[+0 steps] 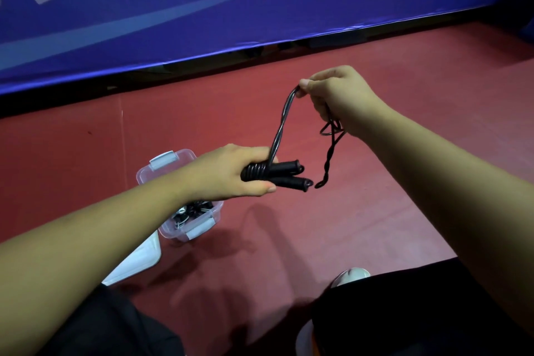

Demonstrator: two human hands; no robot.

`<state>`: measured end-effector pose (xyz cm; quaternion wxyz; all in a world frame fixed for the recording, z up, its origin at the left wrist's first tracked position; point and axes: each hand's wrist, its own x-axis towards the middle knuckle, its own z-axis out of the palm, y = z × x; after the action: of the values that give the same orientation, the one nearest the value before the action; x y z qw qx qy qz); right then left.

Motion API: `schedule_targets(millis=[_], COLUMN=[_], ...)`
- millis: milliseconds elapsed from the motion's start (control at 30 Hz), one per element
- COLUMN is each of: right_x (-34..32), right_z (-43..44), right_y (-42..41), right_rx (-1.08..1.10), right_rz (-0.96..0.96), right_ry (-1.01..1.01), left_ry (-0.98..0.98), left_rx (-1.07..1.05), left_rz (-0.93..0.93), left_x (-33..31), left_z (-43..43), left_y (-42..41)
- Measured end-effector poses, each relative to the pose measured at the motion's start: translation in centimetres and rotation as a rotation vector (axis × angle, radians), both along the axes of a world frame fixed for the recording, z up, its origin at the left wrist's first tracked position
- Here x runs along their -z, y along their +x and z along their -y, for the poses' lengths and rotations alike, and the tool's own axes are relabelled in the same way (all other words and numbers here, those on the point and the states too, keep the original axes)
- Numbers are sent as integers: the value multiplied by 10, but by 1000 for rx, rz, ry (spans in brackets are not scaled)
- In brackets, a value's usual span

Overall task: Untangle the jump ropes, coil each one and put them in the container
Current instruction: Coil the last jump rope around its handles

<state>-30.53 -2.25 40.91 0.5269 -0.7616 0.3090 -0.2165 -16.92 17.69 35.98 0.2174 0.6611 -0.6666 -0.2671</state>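
Observation:
My left hand (231,173) grips the two black handles (289,175) of a black jump rope, with several turns of cord wound around them. From the handles the doubled, twisted cord (281,124) rises to my right hand (338,95), which pinches it. The loose twisted end (328,165) hangs down from that hand. Below my left forearm a clear plastic container (179,228) stands on the floor, with dark ropes visible inside.
The floor (318,225) is red. A blue banner (231,9) with white lettering runs across the back. A white lid (138,263) lies beside the container. My dark-trousered knees and a white shoe (351,276) fill the bottom of the view.

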Motion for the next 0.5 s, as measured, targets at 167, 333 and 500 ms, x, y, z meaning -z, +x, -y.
schedule_targets(millis=[167, 333, 500], right_x=[24, 33, 31], right_z=[12, 7, 9], right_y=[-1, -3, -15], right_rx=[32, -41, -212], right_rz=[-213, -374, -410], right_ry=[-59, -47, 135], left_ry=[-83, -153, -223], left_rx=[-84, -108, -331], left_rz=[-304, -475, -388], left_x=[-9, -22, -23], left_z=[-2, 2, 5], left_y=[-5, 1, 16])
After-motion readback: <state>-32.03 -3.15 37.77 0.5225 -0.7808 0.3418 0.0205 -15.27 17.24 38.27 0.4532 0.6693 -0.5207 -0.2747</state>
